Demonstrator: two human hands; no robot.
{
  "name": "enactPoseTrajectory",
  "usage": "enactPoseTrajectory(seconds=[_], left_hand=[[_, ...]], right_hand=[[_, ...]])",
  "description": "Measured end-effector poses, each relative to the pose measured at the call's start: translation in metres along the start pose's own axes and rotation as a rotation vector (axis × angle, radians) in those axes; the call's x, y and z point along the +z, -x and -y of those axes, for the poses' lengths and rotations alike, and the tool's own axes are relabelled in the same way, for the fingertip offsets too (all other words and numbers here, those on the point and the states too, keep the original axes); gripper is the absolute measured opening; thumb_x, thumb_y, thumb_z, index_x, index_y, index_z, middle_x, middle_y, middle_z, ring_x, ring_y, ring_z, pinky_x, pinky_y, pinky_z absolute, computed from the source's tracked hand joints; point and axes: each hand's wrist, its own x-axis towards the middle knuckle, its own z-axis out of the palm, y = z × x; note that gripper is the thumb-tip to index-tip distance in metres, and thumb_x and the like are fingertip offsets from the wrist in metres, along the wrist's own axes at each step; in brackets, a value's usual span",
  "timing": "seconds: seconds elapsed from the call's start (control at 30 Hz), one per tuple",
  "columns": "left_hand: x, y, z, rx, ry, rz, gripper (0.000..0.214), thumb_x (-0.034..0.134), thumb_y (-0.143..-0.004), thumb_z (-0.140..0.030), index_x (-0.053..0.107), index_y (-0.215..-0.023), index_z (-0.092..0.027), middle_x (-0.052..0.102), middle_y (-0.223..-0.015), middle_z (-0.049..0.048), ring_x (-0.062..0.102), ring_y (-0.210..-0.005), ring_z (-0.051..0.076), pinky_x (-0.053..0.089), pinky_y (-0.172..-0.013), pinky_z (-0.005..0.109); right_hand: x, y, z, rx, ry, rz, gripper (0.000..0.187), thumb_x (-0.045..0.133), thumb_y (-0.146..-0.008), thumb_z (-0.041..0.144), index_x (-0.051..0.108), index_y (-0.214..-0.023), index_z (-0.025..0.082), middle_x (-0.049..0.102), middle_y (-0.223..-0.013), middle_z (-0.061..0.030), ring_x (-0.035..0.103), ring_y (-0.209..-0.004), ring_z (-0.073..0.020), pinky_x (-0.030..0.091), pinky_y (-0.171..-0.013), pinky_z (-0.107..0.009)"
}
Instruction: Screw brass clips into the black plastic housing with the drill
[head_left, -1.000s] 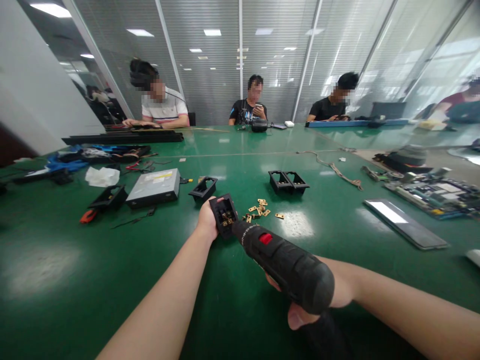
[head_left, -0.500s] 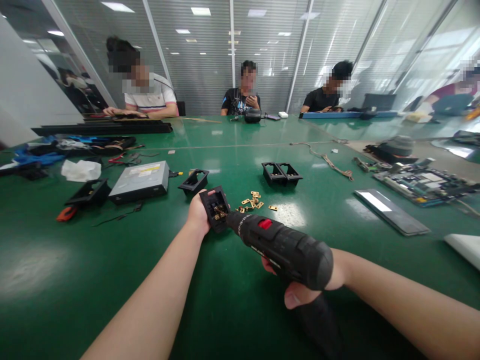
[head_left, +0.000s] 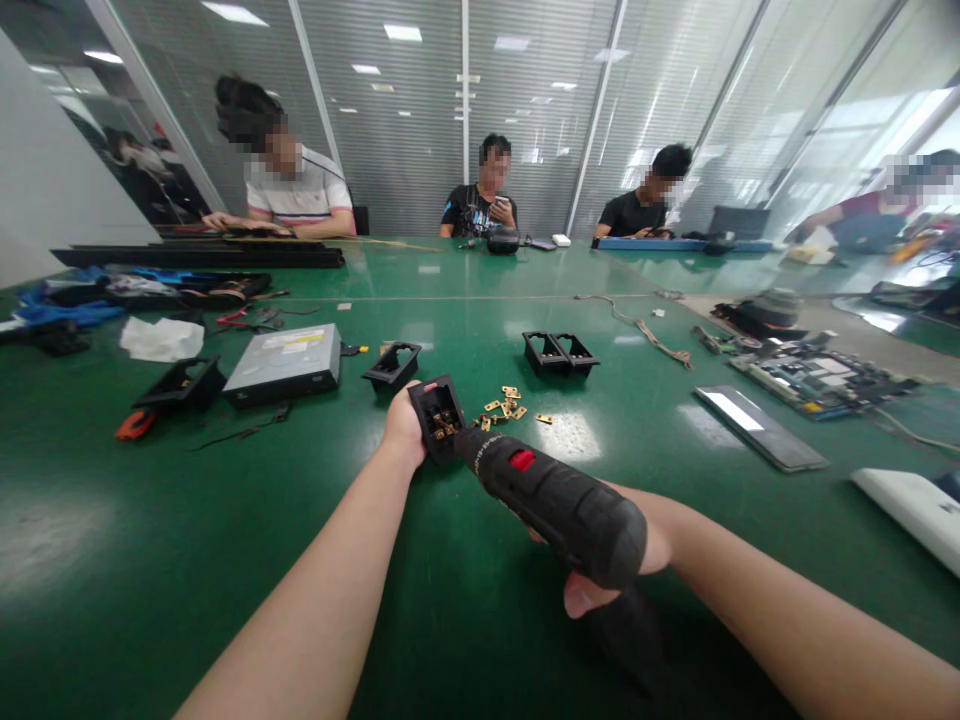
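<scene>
My left hand (head_left: 405,425) is closed round the left side of a black plastic housing (head_left: 427,400), tilted so its open side faces me. Brass pieces (head_left: 444,428) show inside it. Wrapped round the grip of a black cordless drill (head_left: 570,510) with a red switch is my right hand (head_left: 592,590). The drill's front end points into the lower right of the housing; its bit and exact contact are hidden. Just beyond lie several loose brass plates (head_left: 510,405) on the green table (head_left: 262,560).
Similar black housings stand behind (head_left: 391,368) and at right (head_left: 561,355). A silver disc drive (head_left: 285,362) and a white tissue (head_left: 161,340) lie left. Rightwards are a grey panel (head_left: 761,428) and a circuit board (head_left: 825,372). Several people sit across the table.
The housing and the drill's front end have shifted slightly right in view, while the drill's rear has swung a little left. Both hands keep their hold.
</scene>
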Motion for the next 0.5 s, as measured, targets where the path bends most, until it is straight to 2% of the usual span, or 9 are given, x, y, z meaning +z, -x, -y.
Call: enactPoseTrajectory(seconds=[0.07,0.17,0.27,0.37,0.43,0.5], left_hand=[[0.0005,0.0004,-0.0002,-0.004,0.016,-0.003,0.016,0.05,-0.078,-0.028,0.063,-0.078,-0.018,0.059,-0.051,0.0029,0.063,-0.047,0.024,0.052,-0.049,0.037],[0.0006,0.0011,-0.0004,-0.007,0.014,-0.001,0.018,0.049,-0.079,-0.029,0.063,-0.08,-0.017,0.06,-0.053,0.0032,0.063,-0.047,0.024,0.053,-0.049,0.037],[0.0005,0.0013,-0.0006,0.0,-0.004,0.003,0.023,0.047,-0.081,-0.031,0.064,-0.084,-0.016,0.062,-0.056,0.005,0.063,-0.048,0.025,0.053,-0.05,0.037],[0.0006,0.0009,-0.0008,0.023,-0.009,-0.01,0.023,0.047,-0.081,-0.029,0.065,-0.088,-0.016,0.066,-0.061,0.0063,0.063,-0.05,0.024,0.054,-0.051,0.038],[0.0008,0.0006,-0.0008,0.036,-0.012,-0.013,0.022,0.047,-0.081,-0.028,0.064,-0.088,-0.015,0.067,-0.063,0.0068,0.064,-0.051,0.024,0.054,-0.053,0.038],[0.001,0.0004,-0.0008,0.044,-0.014,-0.007,0.021,0.046,-0.082,-0.028,0.063,-0.086,-0.015,0.066,-0.063,0.007,0.064,-0.051,0.024,0.054,-0.053,0.038]], right_hand=[[-0.0011,0.0053,-0.007,0.071,-0.042,-0.059,0.048,0.092,-0.058,0.038,0.071,-0.096,0.017,0.067,-0.09,-0.0043,0.062,-0.083,-0.0233,0.055,-0.076,-0.036],[-0.0015,0.0098,-0.0124,0.099,-0.077,-0.125,0.061,0.092,-0.06,0.039,0.068,-0.112,0.019,0.066,-0.103,-0.0052,0.062,-0.093,-0.0247,0.053,-0.087,-0.041],[0.0003,0.0075,-0.0103,0.071,-0.072,-0.105,0.048,0.093,-0.056,0.042,0.071,-0.092,0.018,0.066,-0.093,-0.0051,0.062,-0.093,-0.0263,0.053,-0.087,-0.04],[0.0007,0.0032,-0.007,0.114,-0.112,-0.06,0.043,0.092,-0.057,0.045,0.069,-0.08,0.017,0.064,-0.082,-0.0027,0.061,-0.079,-0.022,0.055,-0.075,-0.036],[-0.001,0.0021,-0.0077,0.066,-0.116,-0.09,0.045,0.091,-0.057,0.045,0.069,-0.083,0.017,0.063,-0.084,-0.0029,0.06,-0.078,-0.0208,0.055,-0.072,-0.035],[-0.004,0.0031,-0.0112,-0.02,-0.128,-0.128,0.052,0.091,-0.058,0.043,0.069,-0.097,0.016,0.063,-0.089,-0.0039,0.059,-0.08,-0.0205,0.054,-0.072,-0.035]])
